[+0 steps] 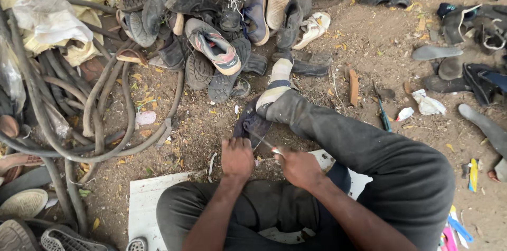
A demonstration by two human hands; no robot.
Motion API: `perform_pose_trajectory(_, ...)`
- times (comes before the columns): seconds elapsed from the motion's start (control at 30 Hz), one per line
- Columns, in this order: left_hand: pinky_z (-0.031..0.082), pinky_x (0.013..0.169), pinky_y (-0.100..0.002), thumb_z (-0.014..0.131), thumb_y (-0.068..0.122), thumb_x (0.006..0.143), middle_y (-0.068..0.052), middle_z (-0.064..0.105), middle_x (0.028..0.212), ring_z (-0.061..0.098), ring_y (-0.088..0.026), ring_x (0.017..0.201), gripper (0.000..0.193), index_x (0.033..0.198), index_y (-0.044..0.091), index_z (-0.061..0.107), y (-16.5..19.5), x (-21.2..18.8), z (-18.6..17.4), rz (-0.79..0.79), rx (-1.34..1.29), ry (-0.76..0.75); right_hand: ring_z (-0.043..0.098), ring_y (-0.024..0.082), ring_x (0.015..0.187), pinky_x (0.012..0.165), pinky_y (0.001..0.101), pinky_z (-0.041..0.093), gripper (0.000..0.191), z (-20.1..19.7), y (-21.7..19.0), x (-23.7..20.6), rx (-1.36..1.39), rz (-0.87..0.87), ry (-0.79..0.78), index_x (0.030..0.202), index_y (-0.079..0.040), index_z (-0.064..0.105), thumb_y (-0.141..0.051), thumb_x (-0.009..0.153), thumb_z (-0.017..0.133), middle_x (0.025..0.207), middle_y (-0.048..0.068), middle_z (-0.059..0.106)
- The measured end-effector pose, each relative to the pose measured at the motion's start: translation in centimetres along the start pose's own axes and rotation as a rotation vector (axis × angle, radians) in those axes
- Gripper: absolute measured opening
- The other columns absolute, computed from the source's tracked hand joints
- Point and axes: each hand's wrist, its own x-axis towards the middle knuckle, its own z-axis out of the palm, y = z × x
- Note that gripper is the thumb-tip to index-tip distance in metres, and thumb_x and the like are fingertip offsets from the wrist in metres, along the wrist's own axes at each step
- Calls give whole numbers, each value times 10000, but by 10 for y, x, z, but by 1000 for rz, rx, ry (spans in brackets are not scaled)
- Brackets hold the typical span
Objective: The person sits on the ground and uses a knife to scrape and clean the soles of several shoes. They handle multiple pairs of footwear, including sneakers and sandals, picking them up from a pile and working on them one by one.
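Person seated on white board (145, 198), dirt ground. Left hand (237, 158) clenched on dark shoe (250, 124), shoe lying just beyond hand beside outstretched leg. Right hand (300, 168) grips small blade (266, 144) — cutting or trimming step in hand, by judgement. Next move needs steady shoe, blade kept off fingers. Shoe pile (222, 13) far.

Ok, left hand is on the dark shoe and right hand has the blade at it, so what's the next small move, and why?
Probably a short, shallow draw of the blade toward the body. The right hand holds it at the dark shoe, which the left hand pins against the outstretched leg. Left fingers sit close to the edge, so keep the stroke small.
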Motion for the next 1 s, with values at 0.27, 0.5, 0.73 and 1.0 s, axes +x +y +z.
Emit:
perform_pose_trajectory(0.27,425,954,-487,661,105,792,-113,678,841,640,-306,881,46,826,80,642,-6,-13,37,95,-203,383,726,431,810,709,547,573,179,15,-33,26,-72,-126,-11,1047,-68,624,-157,898,580,963,217,722)
perform_pose_trajectory(0.5,443,899,-455,723,60,766,-102,667,821,630,-303,858,106,777,86,621,-8,-16,37,83,-388,364,722,418,785,707,555,564,341,9,-16,-3,-129,-36,-276,1255,-68,573,-189,938,542,832,205,731)
perform_pose_trajectory(0.73,432,892,-478,771,128,808,-105,660,799,620,-330,847,135,802,79,645,-4,-19,35,84,-560,420,724,421,809,732,563,556,396,10,-11,-3,-154,-12,-328,1332,-119,557,-160,940,520,872,220,727)
perform_pose_trajectory(1.0,437,862,-472,772,110,818,-90,698,829,640,-329,838,107,800,67,676,-4,-29,44,48,-672,376,706,419,943,828,535,557,264,20,-10,0,-117,-64,-297,1143,-66,653,-225,977,523,991,212,722)
